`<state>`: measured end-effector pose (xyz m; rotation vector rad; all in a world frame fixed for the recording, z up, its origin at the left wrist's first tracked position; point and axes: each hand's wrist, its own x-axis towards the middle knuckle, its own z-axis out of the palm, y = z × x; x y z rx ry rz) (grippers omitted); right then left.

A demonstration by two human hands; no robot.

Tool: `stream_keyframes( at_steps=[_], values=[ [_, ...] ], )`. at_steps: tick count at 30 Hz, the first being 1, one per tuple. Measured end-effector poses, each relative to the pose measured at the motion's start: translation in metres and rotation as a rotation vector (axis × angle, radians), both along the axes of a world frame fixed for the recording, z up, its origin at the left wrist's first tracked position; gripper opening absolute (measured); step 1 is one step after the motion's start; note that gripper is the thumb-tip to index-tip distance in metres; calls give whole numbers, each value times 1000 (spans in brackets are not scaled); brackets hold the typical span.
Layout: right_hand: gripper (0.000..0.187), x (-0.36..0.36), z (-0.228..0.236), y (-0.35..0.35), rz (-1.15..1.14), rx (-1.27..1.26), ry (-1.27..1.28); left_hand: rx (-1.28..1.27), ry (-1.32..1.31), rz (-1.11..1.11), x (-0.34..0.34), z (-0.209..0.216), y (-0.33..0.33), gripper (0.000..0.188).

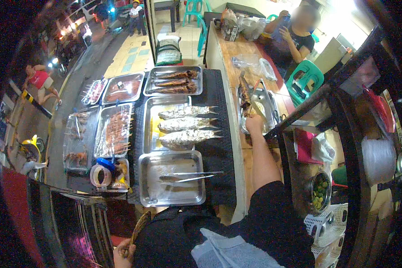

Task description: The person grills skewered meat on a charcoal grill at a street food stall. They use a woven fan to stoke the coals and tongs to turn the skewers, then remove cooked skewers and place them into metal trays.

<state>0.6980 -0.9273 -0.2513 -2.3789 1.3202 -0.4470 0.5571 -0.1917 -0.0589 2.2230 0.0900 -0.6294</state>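
My right hand (254, 123) reaches over a metal tray (272, 121) on the wooden counter. Its fingers close on the near end of a browned grilled fish (244, 91), partly hiding it. In that tray there is also something pale (258, 107) and a pair of tongs (260, 85). Low at the left, my left hand (124, 253) is closed around the handle of a woven hand fan (140, 227). Between my hands, three foil-wrapped fish (190, 126) lie across a metal tray (148, 142), tails over its right edge. Nearest me, metal tongs (190, 177) rest in another tray (148, 196).
Trays of grilled fish (174, 83) and skewered meat (114, 129) cover the black stand, beside a blue-lidded jar (101, 174). A person (295, 40) holding up a phone stands beyond the counter near a green chair (306, 79). Dark shelving (348, 134) rises close at right.
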Motion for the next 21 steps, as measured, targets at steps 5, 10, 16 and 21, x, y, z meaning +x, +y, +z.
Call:
stream_keyframes(
  at_steps=[5,10,16,21],
  values=[
    [29,-17,43,40,-12,-39,-31,-69,60,66,-1,0,-13,29],
    [29,-17,76,99,8,-73,-259,107,171,3,-2,3,-20,30],
    [40,10,76,307,977,554,-597,282,-50,72,-4,-9,-40,28],
    [74,-44,126,479,2173,308,-321,280,-171,-36,-8,-1,-56,37]
  ],
)
